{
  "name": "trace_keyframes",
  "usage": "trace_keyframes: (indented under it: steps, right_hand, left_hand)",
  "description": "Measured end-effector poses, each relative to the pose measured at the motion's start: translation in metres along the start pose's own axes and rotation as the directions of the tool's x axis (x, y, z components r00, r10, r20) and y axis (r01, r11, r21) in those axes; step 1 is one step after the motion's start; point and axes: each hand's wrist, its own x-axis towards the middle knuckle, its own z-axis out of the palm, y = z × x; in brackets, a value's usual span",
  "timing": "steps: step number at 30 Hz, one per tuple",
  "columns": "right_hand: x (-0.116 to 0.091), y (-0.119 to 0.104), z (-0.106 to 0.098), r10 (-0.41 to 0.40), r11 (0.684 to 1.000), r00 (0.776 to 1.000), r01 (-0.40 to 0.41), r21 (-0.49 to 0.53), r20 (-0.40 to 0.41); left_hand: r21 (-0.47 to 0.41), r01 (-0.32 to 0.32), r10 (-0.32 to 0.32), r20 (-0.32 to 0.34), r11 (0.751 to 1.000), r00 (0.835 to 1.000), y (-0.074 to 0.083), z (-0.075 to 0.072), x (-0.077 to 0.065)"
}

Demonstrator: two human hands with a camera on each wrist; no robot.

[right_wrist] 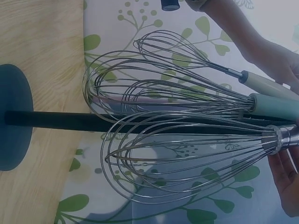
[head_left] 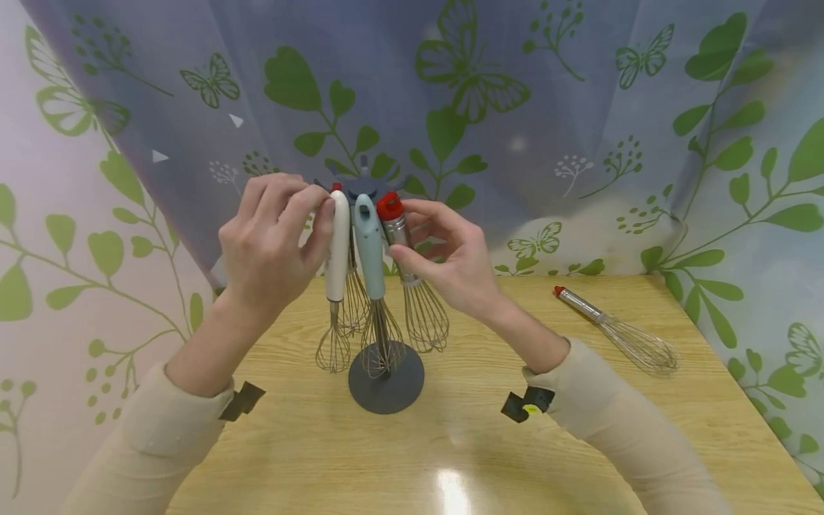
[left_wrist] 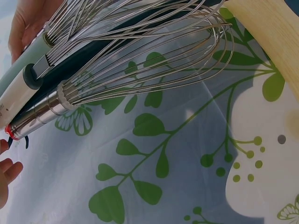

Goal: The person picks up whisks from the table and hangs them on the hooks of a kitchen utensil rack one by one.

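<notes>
Near the top of a dark whisk stand (head_left: 386,399), my left hand (head_left: 270,232) pinches the upper end of a white-handled whisk (head_left: 337,250) with thumb and forefinger. My right hand (head_left: 450,254) holds a steel-handled whisk with a red cap (head_left: 398,236), thumb in front and fingers behind. Between the two hands a pale blue-handled whisk (head_left: 369,250) hangs with its wires down. Behind the white handle is another red-capped steel whisk (left_wrist: 39,114), partly hidden in the head view. The wires of these whisks hang above the stand's round base.
One more red-capped steel whisk (head_left: 611,325) lies on the wooden table (head_left: 309,443) at the right. A curtain (head_left: 566,143) printed with leaves and butterflies rises behind the stand, with similar patterned cloth at both sides.
</notes>
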Motion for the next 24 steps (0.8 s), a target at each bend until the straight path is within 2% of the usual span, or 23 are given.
trace_keyframes:
  steps: [24]
  right_hand:
    - [-0.002, 0.007, 0.012, -0.038, 0.999, 0.998, 0.040, 0.028, -0.046]
  left_hand:
    - [-0.002, 0.002, -0.002, 0.007, 1.000, 1.000, 0.002, -0.002, 0.000]
